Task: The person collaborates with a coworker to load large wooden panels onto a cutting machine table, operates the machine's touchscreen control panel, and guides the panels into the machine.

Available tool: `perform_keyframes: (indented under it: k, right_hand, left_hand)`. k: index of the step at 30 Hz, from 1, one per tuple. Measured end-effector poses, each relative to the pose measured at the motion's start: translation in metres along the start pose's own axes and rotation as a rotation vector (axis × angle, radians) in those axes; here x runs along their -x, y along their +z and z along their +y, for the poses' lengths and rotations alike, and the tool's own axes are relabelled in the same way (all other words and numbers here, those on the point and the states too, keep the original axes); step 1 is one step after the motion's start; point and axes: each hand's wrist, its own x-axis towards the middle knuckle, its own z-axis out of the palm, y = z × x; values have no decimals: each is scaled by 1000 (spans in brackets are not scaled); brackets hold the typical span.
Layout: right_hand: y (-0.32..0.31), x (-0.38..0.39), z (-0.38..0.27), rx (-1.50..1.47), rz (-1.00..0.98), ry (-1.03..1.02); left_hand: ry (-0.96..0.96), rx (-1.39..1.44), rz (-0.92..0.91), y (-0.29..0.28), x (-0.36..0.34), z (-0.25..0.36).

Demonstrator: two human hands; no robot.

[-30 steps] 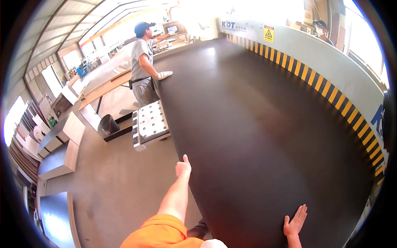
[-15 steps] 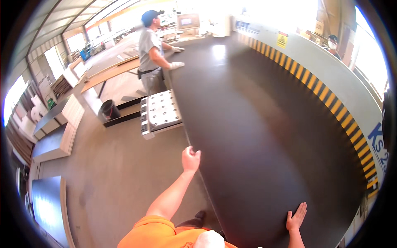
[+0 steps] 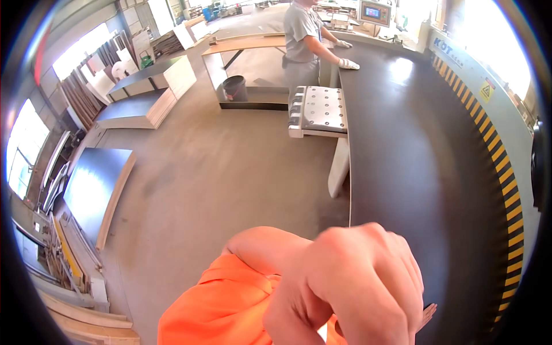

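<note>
Dark board point(image 3: 397, 167) lay flat, long axis pointing toward far screen point(image 3: 375, 12). Left hand point(image 3: 356, 282): fingers curled, contents hidden; right hand point(image 3: 427, 317): fingers flat on board. Stacked panels point(image 3: 135, 109) on floor point(image 3: 218, 172).

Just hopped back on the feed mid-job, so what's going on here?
The person's left hand is up close in the foreground, curled; whether it holds anything is hidden. Behind it, only fingers of the right hand show, over the large dark board. Farther along, a co-worker's gloved hand rests at the board's left edge. A black-and-yellow striped strip runs along its right side.
</note>
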Motion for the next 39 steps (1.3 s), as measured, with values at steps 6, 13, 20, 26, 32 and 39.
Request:
perform_keyframes:
  k: [6,13,20,26,32,39]
  right_hand:
    - [23,0,14,74,-243,210]
    - [41,9,30,-53,-149,186]
    - [-15,4,-5,-34,-295,238]
    - [-1,10,8,-111,-210,243]
    - [-15,4,2,-177,-202,254]
    - [-23,0,-7,-159,-265,275]
  left_hand:
    - [-134,244,93,67,7,0]
    - [-414,56,-132,92,25,-13]
    - [-372,299,-200,127,32,-36]
    - [-525,105,-167,93,31,-39]
    - [-1289,-1231,-59,-72,205,-60]
    - [-2673,-788,-290,-130,576,126]
